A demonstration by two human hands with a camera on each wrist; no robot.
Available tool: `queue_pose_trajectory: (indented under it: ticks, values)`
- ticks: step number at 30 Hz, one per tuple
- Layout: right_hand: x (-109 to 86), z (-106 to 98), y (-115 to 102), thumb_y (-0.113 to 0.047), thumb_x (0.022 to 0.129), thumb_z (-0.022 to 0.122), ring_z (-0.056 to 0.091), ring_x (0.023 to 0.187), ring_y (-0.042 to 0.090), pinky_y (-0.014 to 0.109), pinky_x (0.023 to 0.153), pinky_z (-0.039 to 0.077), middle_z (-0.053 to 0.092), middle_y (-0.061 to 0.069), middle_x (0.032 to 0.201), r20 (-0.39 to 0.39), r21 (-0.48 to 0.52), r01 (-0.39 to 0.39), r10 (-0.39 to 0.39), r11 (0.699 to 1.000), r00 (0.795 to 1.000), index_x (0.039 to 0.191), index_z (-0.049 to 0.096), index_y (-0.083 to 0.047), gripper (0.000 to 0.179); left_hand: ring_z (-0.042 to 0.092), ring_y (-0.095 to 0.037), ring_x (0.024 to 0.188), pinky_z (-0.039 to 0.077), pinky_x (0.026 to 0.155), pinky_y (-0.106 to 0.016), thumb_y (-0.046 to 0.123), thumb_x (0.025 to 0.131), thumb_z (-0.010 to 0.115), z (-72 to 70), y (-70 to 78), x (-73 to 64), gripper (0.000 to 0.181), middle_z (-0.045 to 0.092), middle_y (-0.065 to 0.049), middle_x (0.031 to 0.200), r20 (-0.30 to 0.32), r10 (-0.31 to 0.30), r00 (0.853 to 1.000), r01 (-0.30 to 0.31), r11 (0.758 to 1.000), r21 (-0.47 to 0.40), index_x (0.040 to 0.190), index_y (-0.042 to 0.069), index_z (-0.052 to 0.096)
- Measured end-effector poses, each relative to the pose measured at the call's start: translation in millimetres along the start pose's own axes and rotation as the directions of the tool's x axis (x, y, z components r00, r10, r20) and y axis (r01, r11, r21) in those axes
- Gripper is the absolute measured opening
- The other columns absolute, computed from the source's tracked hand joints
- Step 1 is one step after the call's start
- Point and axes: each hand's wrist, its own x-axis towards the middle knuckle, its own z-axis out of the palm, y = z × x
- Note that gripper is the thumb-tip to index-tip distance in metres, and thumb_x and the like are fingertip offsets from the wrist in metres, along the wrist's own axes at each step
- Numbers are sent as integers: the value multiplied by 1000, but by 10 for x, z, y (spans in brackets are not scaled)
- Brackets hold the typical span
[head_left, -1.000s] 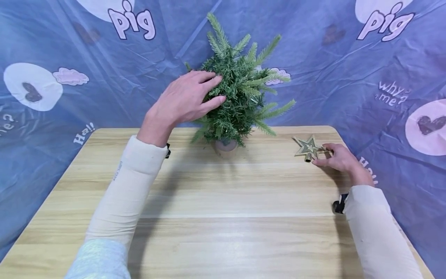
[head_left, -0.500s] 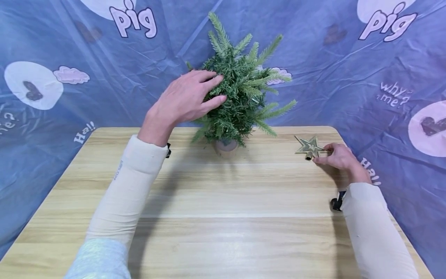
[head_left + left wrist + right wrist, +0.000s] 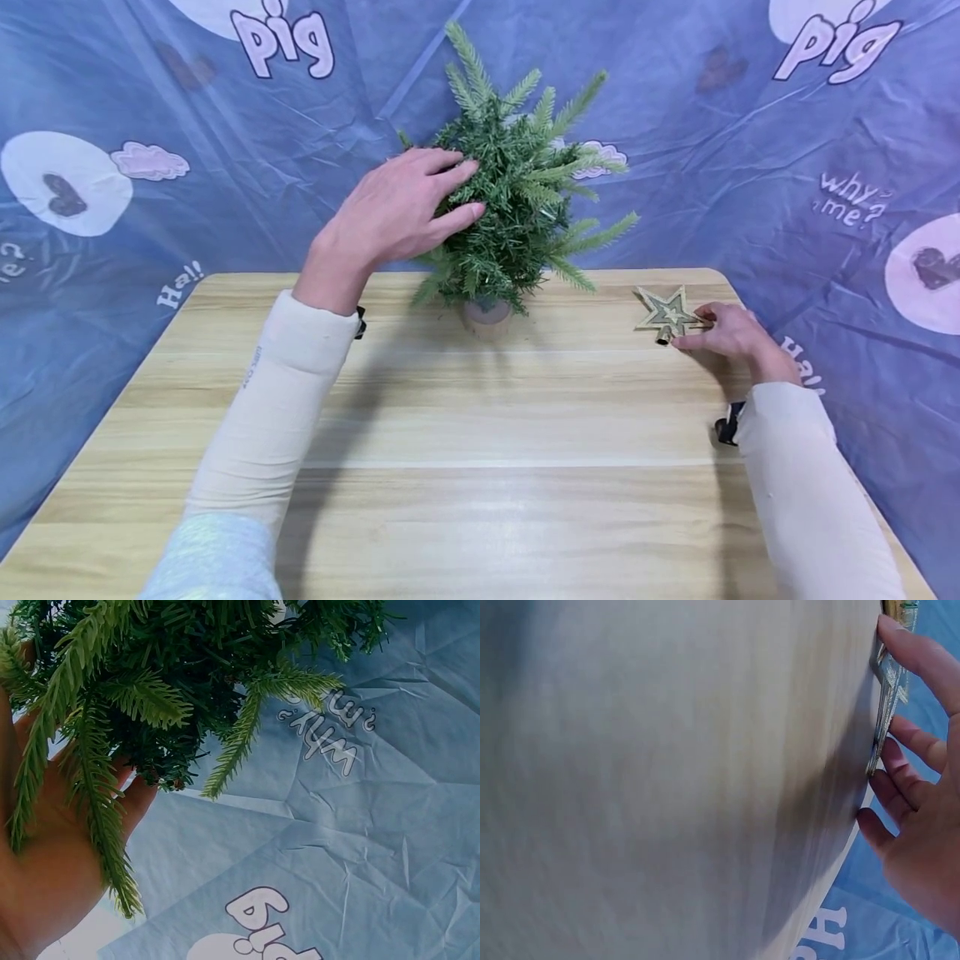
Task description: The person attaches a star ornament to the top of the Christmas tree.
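Note:
A small artificial Christmas tree [image 3: 510, 183] stands upright on a round wooden base [image 3: 487, 318] near the table's far edge. My left hand [image 3: 401, 204] rests against its left side, fingers and thumb fairly straight on the foliage. In the left wrist view, green branches [image 3: 97, 772] cover part of the palm and fingers. At the far right, my right hand [image 3: 738, 333] pinches one point of a gold star tree topper [image 3: 667, 313] between thumb and fingers. The star appears nearly edge-on in the right wrist view, close to the tabletop [image 3: 667, 780].
The wooden table [image 3: 480, 467] has rounded far corners. A blue printed cloth [image 3: 750, 150] hangs behind it and along both sides, close behind the tree. Black wrist cameras show at the left cuff [image 3: 361, 323] and right cuff [image 3: 727, 425].
The star has tilted slightly in my right hand and shows its face more. My right hand and forearm have shifted a little. The left hand and the tree stay put.

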Motion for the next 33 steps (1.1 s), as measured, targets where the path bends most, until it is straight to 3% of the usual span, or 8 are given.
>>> queue_pose_trajectory:
  ticks: [13,18,24,29,33]
  values:
    - [29,-4,-86,-39,86,79,44,121,61,68,104,36,45,46,133,-6,10,35,-34,999,999,139,40,20,88,33,-35,147,22,122,-45,54,107,39,-22,13,-12,65,39,-14,159,22,-16,1000,15,999,29,157,13,41]
    - [-23,13,-97,-42,88,76,42,123,63,69,105,35,41,48,136,-30,11,23,-22,1000,999,141,39,22,90,31,-35,148,23,122,-47,55,107,39,-24,24,-7,66,37,-14,160,32,-17,999,17,1000,24,157,13,40]
    - [-75,-3,-111,-54,92,68,39,125,64,70,104,34,37,49,139,-5,35,-12,13,999,1000,146,33,20,98,32,-36,148,23,122,-47,55,107,38,-14,18,-9,65,37,-14,160,31,-19,999,18,1000,20,157,14,41]
    - [-87,-46,-132,-56,95,63,44,120,63,72,97,40,41,48,137,-90,11,10,-9,1000,996,146,39,14,90,33,-36,147,25,121,-48,55,107,37,-29,22,-7,64,38,-13,160,32,-19,999,18,1000,21,157,15,41]
    - [-100,-43,-144,-57,94,65,39,124,64,75,97,36,36,47,142,-177,36,6,0,999,984,147,41,11,89,34,-35,147,27,120,-49,54,107,37,-32,26,-1,64,38,-12,160,30,-19,999,18,999,27,157,15,41]
